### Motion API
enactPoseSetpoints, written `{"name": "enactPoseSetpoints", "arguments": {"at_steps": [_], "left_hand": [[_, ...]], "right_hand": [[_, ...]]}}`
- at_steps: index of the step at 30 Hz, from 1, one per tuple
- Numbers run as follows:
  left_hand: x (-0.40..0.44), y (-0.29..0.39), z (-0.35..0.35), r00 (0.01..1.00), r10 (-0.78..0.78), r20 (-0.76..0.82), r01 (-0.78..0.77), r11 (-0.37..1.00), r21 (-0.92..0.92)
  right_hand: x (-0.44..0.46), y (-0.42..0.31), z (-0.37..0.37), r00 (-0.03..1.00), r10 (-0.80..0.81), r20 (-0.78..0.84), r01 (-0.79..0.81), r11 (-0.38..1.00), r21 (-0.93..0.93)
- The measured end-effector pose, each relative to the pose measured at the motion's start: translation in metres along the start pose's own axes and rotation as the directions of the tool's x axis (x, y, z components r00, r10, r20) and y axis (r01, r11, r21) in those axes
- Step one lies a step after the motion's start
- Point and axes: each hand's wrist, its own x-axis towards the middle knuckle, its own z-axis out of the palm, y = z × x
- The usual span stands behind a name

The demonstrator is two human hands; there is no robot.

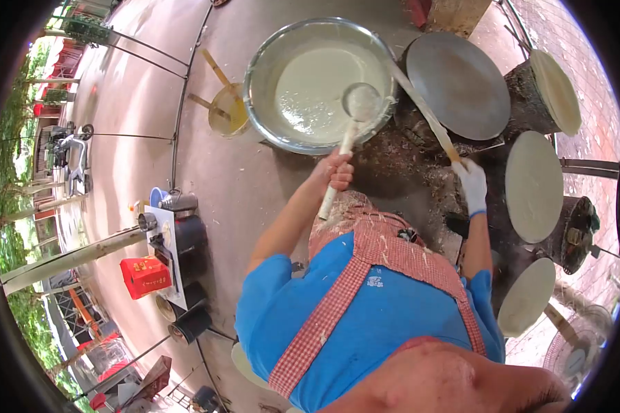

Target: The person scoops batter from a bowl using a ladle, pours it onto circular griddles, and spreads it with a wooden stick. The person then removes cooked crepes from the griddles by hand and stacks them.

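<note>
My left hand [339, 171], bare, is wrapped round the pale handle of a ladle [360, 102]. The ladle's round bowl is over the white batter [310, 89] in a wide metal basin [251, 103], near its right side. My right hand [472, 184] wears a white glove and is closed on the lower end of a long wooden stick [424, 110]. The stick slants up to the left, its far end by the basin's right rim. Just right of the stick lies a round grey griddle [459, 84] with a bare surface.
Pale round sheets lie on griddles at the right [534, 186], upper right [556, 91] and lower right [527, 297]. A small pot [229, 110] of yellow liquid with wooden handles stands left of the basin. At left, a white table [165, 224] bears a red box [146, 277].
</note>
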Motion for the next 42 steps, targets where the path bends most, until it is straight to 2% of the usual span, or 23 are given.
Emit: {"name": "enactPoseSetpoints", "arguments": {"at_steps": [3, 5, 7, 8, 10, 12, 13, 16, 17, 20, 23, 24, 26, 28, 30, 31, 33, 35, 36, 38, 39, 41, 42], "left_hand": [[0.001, 0.06, -0.065, 0.998, 0.015, -0.055, -0.015, 1.0, 0.005], [0.028, 0.097, -0.097, 0.865, 0.279, -0.416, -0.13, 0.927, 0.351], [0.083, 0.135, -0.207, 0.817, 0.288, -0.499, 0.0, 0.866, 0.499], [0.109, 0.153, -0.259, 0.79, 0.291, -0.539, 0.075, 0.827, 0.557], [0.097, 0.17, -0.228, 0.792, 0.176, -0.584, 0.16, 0.864, 0.478], [0.088, 0.16, -0.203, 0.771, 0.28, -0.573, 0.072, 0.855, 0.514], [0.092, 0.161, -0.207, 0.775, 0.217, -0.593, 0.04, 0.921, 0.388], [0.096, 0.161, -0.183, 0.701, 0.317, -0.639, 0.059, 0.867, 0.495], [0.093, 0.162, -0.173, 0.701, 0.315, -0.64, 0.053, 0.872, 0.487], [0.097, 0.167, -0.151, 0.708, 0.437, -0.555, -0.008, 0.791, 0.612], [0.112, 0.168, -0.154, 0.872, -0.013, -0.49, 0.078, 0.991, 0.113], [0.1, 0.163, -0.141, 0.869, -0.011, -0.494, 0.08, 0.99, 0.118], [0.062, 0.17, -0.081, 0.932, -0.099, -0.349, -0.013, 0.952, -0.305], [0.02, 0.176, -0.022, 0.929, 0.021, -0.37, -0.061, 0.993, -0.096], [-0.028, 0.176, 0.029, 0.95, 0.284, -0.132, -0.281, 0.959, 0.042], [-0.059, 0.173, 0.064, 0.939, 0.338, -0.069, -0.332, 0.94, 0.083], [-0.11, 0.177, 0.129, 0.902, 0.432, 0.021, -0.427, 0.881, 0.204], [-0.15, 0.183, 0.176, 0.856, 0.516, 0.028, -0.499, 0.813, 0.301], [-0.172, 0.19, 0.193, 0.815, 0.551, 0.179, -0.563, 0.68, 0.47], [-0.209, 0.189, 0.233, 0.658, 0.699, 0.282, -0.672, 0.376, 0.638], [-0.217, 0.195, 0.24, 0.641, 0.698, 0.319, -0.684, 0.33, 0.65], [-0.224, 0.213, 0.236, 0.407, 0.766, 0.498, -0.747, -0.036, 0.664], [-0.223, 0.219, 0.225, 0.467, 0.727, 0.504, -0.724, -0.013, 0.69]], "right_hand": [[0.059, -0.062, 0.026, 0.97, -0.167, 0.178, 0.222, 0.91, -0.352], [0.08, -0.126, 0.059, 0.947, -0.059, 0.316, 0.245, 0.771, -0.588], [0.092, -0.141, 0.13, 0.931, -0.143, 0.335, 0.353, 0.589, -0.727], [0.089, -0.15, 0.153, 0.9, -0.166, 0.403, 0.421, 0.569, -0.706], [0.077, -0.19, 0.14, 0.85, -0.227, 0.476, 0.495, 0.653, -0.573], [0.081, -0.175, 0.137, 0.919, 0.016, 0.394, 0.229, 0.792, -0.566], [0.08, -0.148, 0.153, 0.948, 0.06, 0.313, 0.151, 0.78, -0.607], [0.075, -0.159, 0.165, 0.904, 0.026, 0.427, 0.254, 0.77, -0.585], [0.077, -0.166, 0.158, 0.91, 0.056, 0.411, 0.195, 0.815, -0.545], [0.07, -0.125, 0.173, 0.955, 0.034, 0.294, 0.14, 0.823, -0.55], [0.05, -0.12, 0.188, 0.95, 0.083, 0.299, 0.097, 0.835, -0.541], [0.034, -0.121, 0.183, 0.951, 0.084, 0.299, 0.094, 0.84, -0.535], [0.021, -0.124, 0.165, 0.976, 0.045, 0.215, 0.054, 0.9, -0.433], [0.018, -0.132, 0.147, 0.985, -0.095, 0.144, 0.141, 0.922, -0.361], [0.028, -0.159, 0.119, 0.936, -0.349, -0.048, 0.338, 0.928, -0.157], [0.032, -0.171, 0.105, 0.904, -0.415, -0.105, 0.396, 0.904, -0.162], [0.063, -0.189, 0.087, 0.738, -0.591, -0.325, 0.566, 0.805, -0.18], [0.081, -0.23, 0.052, 0.667, -0.632, -0.394, 0.642, 0.756, -0.126], [0.089, -0.249, 0.038, 0.618, -0.65, -0.443, 0.687, 0.72, -0.098], [0.095, -0.281, 0.018, 0.583, -0.597, -0.551, 0.708, 0.706, -0.016], [0.1, -0.295, 0.013, 0.582, -0.534, -0.613, 0.714, 0.697, 0.071], [0.102, -0.302, 0.018, 0.605, -0.523, -0.601, 0.745, 0.639, 0.193], [0.099, -0.297, 0.026, 0.654, -0.526, -0.544, 0.74, 0.597, 0.311]]}}
